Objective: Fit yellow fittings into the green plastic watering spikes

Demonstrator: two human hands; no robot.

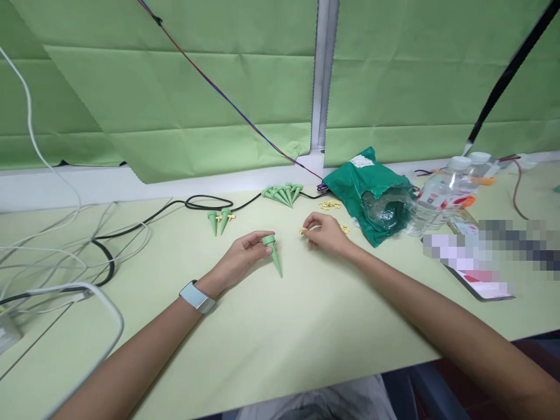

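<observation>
My left hand (pixel 245 256) is closed around the wide top of a green plastic plant-watering spike (pixel 275 259), whose tip points down and to the right. Just above the table, my right hand (pixel 322 234) pinches a small yellow plastic piece (pixel 302 231) at its fingertips. Behind that hand lies a pile of similar small yellow pieces (pixel 330 205), and a few more show past its far side. A fan of several green spikes (pixel 283 193) rests near the wall. Two more green spikes (pixel 224 220) lie at the left, with yellow pieces beside them.
A torn green plastic bag (pixel 367 186) stands at the back right beside clear water bottles (pixel 446 192). A phone (pixel 476 274) lies at the right. White cables (pixel 56 251) tangle at the left, and a black cable (pixel 205 204) runs along the back.
</observation>
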